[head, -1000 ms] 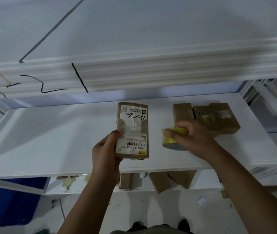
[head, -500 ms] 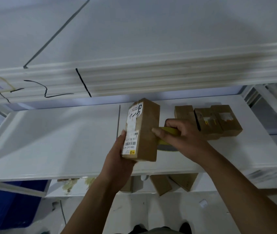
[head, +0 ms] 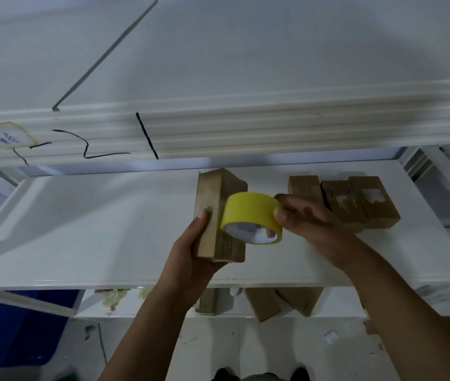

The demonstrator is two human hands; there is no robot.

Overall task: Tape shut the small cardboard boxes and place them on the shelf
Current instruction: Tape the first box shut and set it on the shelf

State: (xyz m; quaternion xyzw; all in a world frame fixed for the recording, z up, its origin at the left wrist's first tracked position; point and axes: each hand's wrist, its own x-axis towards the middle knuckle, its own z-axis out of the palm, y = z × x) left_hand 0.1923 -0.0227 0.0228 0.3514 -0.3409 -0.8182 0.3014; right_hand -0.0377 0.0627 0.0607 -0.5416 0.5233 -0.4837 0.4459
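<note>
While the left hand (head: 191, 259) grips it upright over the shelf (head: 94, 229), the small cardboard box (head: 211, 215) shows plain brown faces | right hand (head: 309, 218) fingers pinch yellow tape roll (head: 251, 213) at its right face | three boxes (head: 342, 210) lie farther right.

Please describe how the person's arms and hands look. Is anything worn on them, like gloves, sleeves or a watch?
The left hand and right hand are bare: no gloves, and no ring, watch or wristband shows. The left forearm and right forearm are also uncovered; no sleeve reaches into the picture. No marks or tattoos can be seen.
</note>
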